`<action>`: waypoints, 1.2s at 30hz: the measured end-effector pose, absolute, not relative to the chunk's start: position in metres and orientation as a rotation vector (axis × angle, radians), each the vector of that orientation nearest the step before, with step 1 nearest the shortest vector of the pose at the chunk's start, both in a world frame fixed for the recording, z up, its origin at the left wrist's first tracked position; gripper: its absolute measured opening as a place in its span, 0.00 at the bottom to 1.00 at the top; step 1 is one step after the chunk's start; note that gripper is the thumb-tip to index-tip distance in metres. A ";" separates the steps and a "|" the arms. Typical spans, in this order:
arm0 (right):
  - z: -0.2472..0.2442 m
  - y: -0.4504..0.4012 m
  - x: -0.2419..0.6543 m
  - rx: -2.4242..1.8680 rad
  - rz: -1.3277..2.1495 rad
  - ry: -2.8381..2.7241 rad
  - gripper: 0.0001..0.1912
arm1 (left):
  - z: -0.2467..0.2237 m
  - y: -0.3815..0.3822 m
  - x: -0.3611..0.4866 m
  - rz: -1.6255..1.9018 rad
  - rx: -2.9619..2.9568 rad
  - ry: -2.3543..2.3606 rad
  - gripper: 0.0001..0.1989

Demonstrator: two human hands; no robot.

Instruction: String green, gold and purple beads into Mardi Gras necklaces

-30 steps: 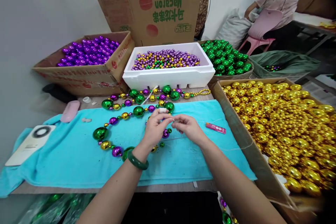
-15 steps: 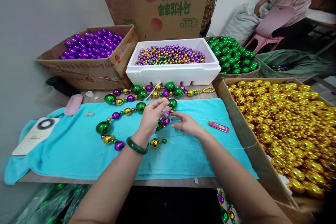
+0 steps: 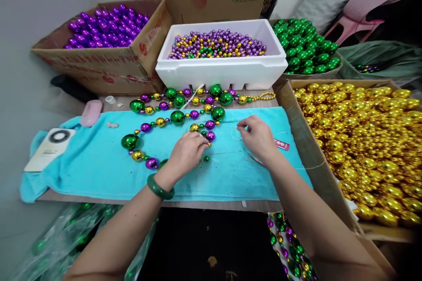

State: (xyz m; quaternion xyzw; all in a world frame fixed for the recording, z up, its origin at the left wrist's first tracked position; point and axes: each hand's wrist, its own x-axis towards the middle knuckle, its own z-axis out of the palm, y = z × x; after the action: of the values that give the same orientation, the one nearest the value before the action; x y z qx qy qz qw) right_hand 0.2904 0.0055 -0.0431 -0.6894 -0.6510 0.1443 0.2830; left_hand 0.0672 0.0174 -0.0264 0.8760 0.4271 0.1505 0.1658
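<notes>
Bead strand (image 3: 131, 141): we judge stringing in hand. Left hand (image 3: 188, 153) pinches its end; right hand's (image 3: 259, 139) fingers, pressed together, apparently pinch thread (image 3: 231, 132). Next move calls for controlled slack.

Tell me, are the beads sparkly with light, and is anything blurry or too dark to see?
Head view: yes, glare spots dot the gold beads and purple beads; the towel shines much less; the thread looks faint; the sack is soft; the far right corners go nearly black.
</notes>
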 end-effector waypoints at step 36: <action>0.002 -0.059 0.292 -1.281 1.363 -1.269 0.10 | -0.060 -0.014 -0.079 0.159 2.587 1.554 0.11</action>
State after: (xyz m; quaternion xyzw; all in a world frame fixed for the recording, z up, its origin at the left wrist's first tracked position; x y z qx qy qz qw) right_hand 0.2917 -0.0586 0.0025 -0.5126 -0.5079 0.5455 0.4263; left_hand -0.0788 -0.0136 -0.0597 0.8545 0.5132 0.0524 0.0601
